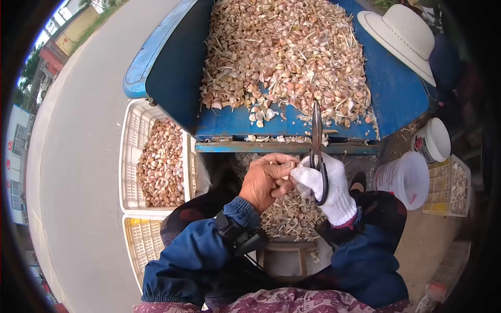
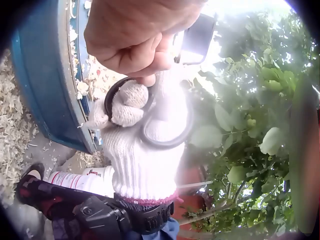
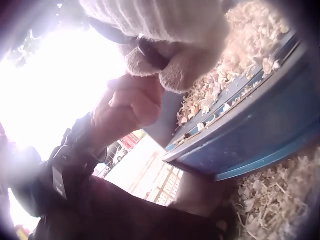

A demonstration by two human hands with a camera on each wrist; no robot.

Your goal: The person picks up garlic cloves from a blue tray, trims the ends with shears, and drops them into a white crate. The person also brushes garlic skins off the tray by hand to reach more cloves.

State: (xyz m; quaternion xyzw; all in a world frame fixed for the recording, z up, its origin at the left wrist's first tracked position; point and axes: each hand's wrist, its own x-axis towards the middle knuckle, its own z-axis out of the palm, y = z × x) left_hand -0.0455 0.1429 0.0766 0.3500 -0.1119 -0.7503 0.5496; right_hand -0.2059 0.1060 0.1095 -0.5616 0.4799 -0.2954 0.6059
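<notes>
My bare left hand [image 1: 262,181] has its fingers curled, pinching a small pale garlic clove [image 1: 285,178] that is mostly hidden by the fingers. Right against it is my right hand [image 1: 334,185] in a white knitted glove. That hand holds a pair of scissors [image 1: 317,125], with dark handle loops around the gloved fingers and blades pointing away toward the garlic heap. In the left wrist view a black scissor handle [image 2: 111,97] curves around the gloved fingers. Both hands are over a pile of cut garlic stems [image 1: 292,216] between the knees.
A blue metal truck bed [image 1: 172,78] with a large heap of garlic [image 1: 282,52] stands ahead. At left are a white crate [image 1: 127,167] of cloves and another crate [image 1: 143,245]. White buckets [image 1: 436,138], a yellowish crate [image 1: 441,193] and a sun hat [image 1: 402,39] are at right.
</notes>
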